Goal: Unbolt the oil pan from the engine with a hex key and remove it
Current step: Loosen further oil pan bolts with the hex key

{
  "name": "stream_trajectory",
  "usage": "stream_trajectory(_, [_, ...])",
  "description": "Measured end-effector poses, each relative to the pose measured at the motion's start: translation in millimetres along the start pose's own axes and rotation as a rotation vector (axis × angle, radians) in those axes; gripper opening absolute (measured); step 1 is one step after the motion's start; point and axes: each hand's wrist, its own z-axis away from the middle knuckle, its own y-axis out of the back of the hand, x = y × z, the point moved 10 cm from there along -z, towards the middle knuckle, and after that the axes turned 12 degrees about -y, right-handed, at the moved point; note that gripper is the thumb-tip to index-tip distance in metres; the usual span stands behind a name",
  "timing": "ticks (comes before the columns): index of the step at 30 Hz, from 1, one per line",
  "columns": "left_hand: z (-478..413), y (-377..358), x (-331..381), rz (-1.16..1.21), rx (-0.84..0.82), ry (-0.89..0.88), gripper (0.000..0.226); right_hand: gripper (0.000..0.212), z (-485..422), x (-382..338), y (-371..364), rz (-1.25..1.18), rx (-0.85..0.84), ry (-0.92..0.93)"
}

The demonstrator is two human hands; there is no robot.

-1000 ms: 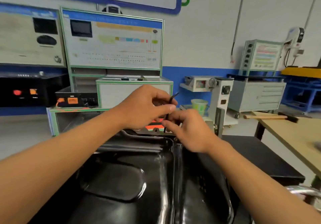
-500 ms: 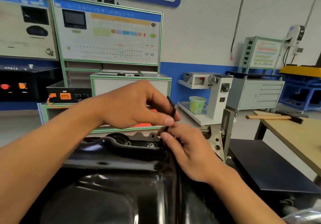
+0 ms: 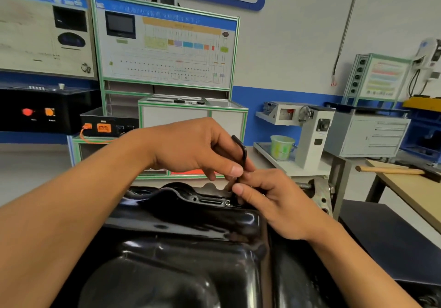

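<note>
Workshop (image 3: 298, 45): fingers (image 3: 235, 170) seemingly round hex key (image 3: 243, 151)

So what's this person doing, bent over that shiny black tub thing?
A person is working on unbolting a black oil pan. The left hand pinches the bent top of a black hex key, and the right hand pinches its lower shaft, holding it upright at the pan's far flange, beside a visible bolt. The key's tip is hidden by fingers, so whether it is seated in a bolt is unclear. The pan is not yet off.
</note>
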Motion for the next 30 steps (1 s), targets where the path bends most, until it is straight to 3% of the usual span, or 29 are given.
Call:
stream_trajectory(8, [1.3,-2.3,-2.1,0.0,-0.016,0.033,0.021,0.032,-1.2,5.2,-2.5,-0.071,-0.048,-0.047])
stream_trajectory(12, [-4.7,-5.8,6.0,-0.039,0.051,-0.007,0.026,0.024,0.7,9.3,-2.8,-0.132,-0.061,-0.063])
stream_trajectory(17, [-4.9,-11.4,4.3,-0.042,0.113,-0.061,0.014,0.031,-1.3,15.4,3.9,-0.348,-0.027,-0.096])
stream_trajectory(21, [-0.2,-8.0,3.5,-0.021,0.181,-0.124,0.026,0.011,0.3,19.3,7.4,-0.414,-0.01,-0.108])
stream_trajectory(22, [-0.3,-5.6,2.7,-0.024,0.201,-0.138,0.026,0.002,1.6,17.8,10.4,-0.429,0.009,-0.104])
stream_trajectory(25, [3.0,1.6,-5.3,0.036,0.259,-0.139,0.018,0.024,13.8,8.6,37.4,-0.504,0.234,-0.011])
stream_trajectory(27, [5.9,1.5,-8.8,0.076,0.267,-0.13,0.014,0.023,21.2,-12.4,52.6,-0.399,0.376,0.081])
stream_trajectory(30, [6.8,-1.0,-10.0,0.047,0.26,-0.119,0.009,0.018,12.4,-50.6,42.6,-0.107,0.322,0.165])
